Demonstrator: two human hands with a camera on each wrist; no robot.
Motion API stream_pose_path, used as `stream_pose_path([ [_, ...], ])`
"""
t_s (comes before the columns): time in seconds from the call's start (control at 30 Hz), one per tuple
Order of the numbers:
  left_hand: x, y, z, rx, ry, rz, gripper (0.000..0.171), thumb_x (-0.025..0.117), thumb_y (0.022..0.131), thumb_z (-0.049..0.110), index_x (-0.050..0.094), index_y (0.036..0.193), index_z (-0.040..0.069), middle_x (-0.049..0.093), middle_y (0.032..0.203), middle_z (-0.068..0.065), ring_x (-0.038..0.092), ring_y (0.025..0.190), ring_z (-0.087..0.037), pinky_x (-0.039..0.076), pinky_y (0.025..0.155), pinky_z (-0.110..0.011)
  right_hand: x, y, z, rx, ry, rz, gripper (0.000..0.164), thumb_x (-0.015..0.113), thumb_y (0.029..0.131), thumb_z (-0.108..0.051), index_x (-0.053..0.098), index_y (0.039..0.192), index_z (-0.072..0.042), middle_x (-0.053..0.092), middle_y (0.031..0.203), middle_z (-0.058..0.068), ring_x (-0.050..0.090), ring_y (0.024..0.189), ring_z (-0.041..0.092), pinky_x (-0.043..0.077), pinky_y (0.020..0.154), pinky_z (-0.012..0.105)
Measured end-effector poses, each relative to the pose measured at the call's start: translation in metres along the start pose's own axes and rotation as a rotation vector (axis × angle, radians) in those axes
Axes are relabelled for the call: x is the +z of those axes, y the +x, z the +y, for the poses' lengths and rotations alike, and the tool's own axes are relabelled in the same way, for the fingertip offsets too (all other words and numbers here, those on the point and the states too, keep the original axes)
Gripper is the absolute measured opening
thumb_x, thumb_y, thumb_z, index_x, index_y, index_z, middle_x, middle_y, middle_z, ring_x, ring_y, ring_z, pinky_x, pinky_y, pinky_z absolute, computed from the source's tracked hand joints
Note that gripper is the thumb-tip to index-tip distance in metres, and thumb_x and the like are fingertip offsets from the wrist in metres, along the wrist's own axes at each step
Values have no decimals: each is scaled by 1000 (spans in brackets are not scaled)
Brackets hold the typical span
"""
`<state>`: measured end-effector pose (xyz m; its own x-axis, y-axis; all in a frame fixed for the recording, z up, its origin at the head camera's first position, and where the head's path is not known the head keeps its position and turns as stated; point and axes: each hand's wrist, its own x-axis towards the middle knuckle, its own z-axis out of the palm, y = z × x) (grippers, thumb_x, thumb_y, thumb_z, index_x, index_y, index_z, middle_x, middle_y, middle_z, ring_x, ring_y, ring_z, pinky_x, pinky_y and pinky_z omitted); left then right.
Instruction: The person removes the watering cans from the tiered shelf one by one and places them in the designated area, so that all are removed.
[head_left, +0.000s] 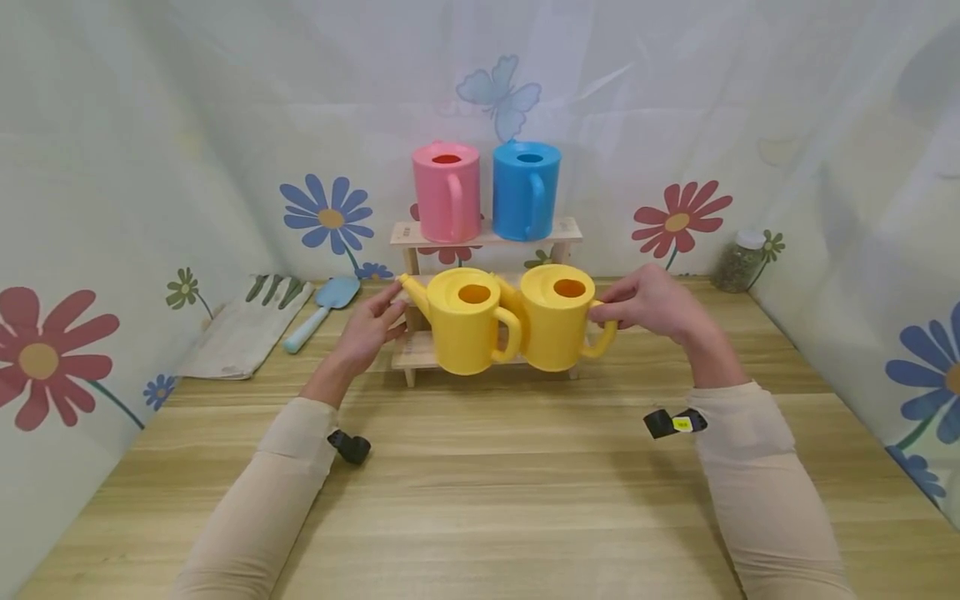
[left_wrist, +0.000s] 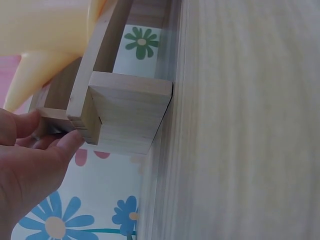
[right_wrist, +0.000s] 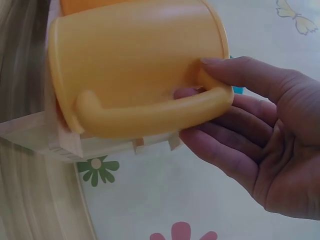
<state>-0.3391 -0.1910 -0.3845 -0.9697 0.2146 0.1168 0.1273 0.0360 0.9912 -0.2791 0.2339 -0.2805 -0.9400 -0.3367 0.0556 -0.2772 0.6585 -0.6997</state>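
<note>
Two yellow watering cans stand side by side, upright, at the front of a wooden tiered stand. My right hand grips the handle of the right yellow watering can, with the thumb over its upper part and fingers curled beneath, as the right wrist view shows. By the spout of the left yellow watering can, my left hand holds the left end of the stand. In the left wrist view its thumb and fingers close around the end of a wooden board. The right can's spout is mostly hidden behind the left can.
On the top shelf stand a pink watering can and a blue watering can. At the left lie a pair of gloves and a light-blue trowel. A lidded jar is at the back right. Flowered curtains surround the table.
</note>
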Motion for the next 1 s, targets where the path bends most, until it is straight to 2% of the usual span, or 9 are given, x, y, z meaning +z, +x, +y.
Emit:
stream_pose_path([
  [0.23,-2,1,0,0,-11,-13,55,42,109,15,23,160,9,15,166,-9,25,147,-31,36,112,-50,-19,-13,-2,33,-4,159,41,82,86,-34,77,112,-3,76,91,8,64,89,27,57,74,34],
  [0.33,-1,1,0,-3,-11,-8,55,43,109,15,23,160,9,15,166,-9,26,147,-31,36,112,-50,-26,-19,-2,36,29,237,45,84,83,-37,77,113,-4,76,91,5,60,91,26,55,73,31],
  [0.47,0,1,0,-6,-9,-4,55,43,109,15,23,159,9,15,166,-9,26,147,-31,37,112,-49,-34,-25,-2,-5,120,359,46,87,80,-35,77,110,-2,77,87,-2,61,90,21,52,71,27],
  [0.6,0,0,0,-5,-7,-2,55,43,109,14,23,159,9,15,166,-9,26,147,-31,37,112,-50,-34,-28,-6,-86,197,454,39,88,79,-28,78,105,0,76,82,-4,65,86,18,52,69,24],
  [0.8,0,-1,2,-3,1,-2,55,42,109,15,22,160,9,15,166,-9,25,147,-31,36,112,-50,-29,-28,-14,-198,286,480,29,85,82,-13,77,103,5,76,80,1,70,80,16,56,67,21],
  [1.0,0,-1,1,-6,2,1,55,43,109,16,23,159,10,16,165,-9,27,146,-30,37,111,-50,-31,-31,-13,-180,284,504,27,86,81,-13,78,101,4,76,78,-2,71,78,14,57,66,20],
])
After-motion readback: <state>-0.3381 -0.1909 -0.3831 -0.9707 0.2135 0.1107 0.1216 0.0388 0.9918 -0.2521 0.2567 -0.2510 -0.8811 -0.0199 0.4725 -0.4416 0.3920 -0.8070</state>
